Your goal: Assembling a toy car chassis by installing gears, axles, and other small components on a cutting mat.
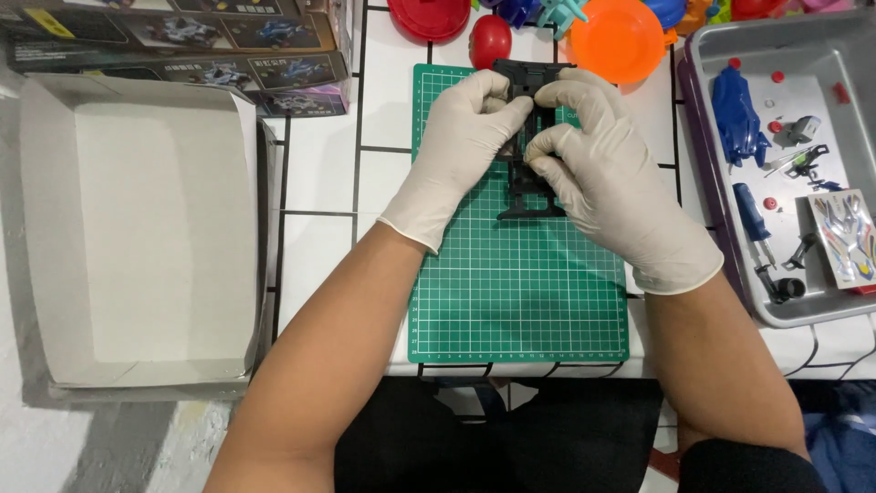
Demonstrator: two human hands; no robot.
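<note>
Head view: black chassis long axis runs away from person; both hands' fingers pinch it.

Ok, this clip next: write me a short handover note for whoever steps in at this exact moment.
Left hand: gloved, gripping the black plastic chassis from its left side.
Right hand: gloved, fingers pinching the chassis at its middle.
The chassis sits over the green cutting mat; whether it rests on the mat or is lifted cannot be told.
Grey tray to the right holds a blue body shell, a blue-handled screwdriver, a sticker sheet and small red parts.
Open cardboard box lies to the left.
Done: chassis in hand.
Left: tray parts are not yet fitted.
</note>
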